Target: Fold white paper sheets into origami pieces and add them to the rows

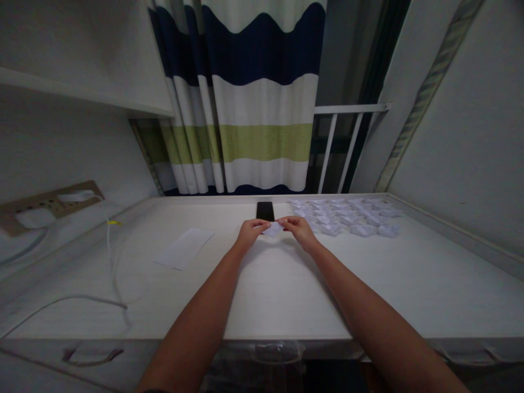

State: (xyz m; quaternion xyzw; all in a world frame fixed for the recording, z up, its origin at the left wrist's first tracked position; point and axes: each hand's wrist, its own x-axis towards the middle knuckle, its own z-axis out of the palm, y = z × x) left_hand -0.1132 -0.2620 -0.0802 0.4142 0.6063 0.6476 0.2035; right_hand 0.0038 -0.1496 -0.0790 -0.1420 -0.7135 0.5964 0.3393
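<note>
A small piece of folded white paper (pixel 273 230) is held above the desk between my two hands. My left hand (pixel 250 232) pinches its left side with thumb and fingers. On the opposite side, my right hand (pixel 299 230) grips the paper the same way. Just behind the hands lies a black phone (pixel 265 210), its lower part partly covered by them. To the right, several folded white paper pieces (pixel 347 215) are laid out in rows. Flat white paper sheets (pixel 186 248) rest on the desk to the left of my left hand.
The white desk (pixel 282 305) has a raised back edge below a striped curtain (pixel 266 103). White cables (pixel 109 245) run from a wall socket panel (pixel 53 206) onto the desk's left side. A drawer handle (pixel 92 357) sits under the front edge.
</note>
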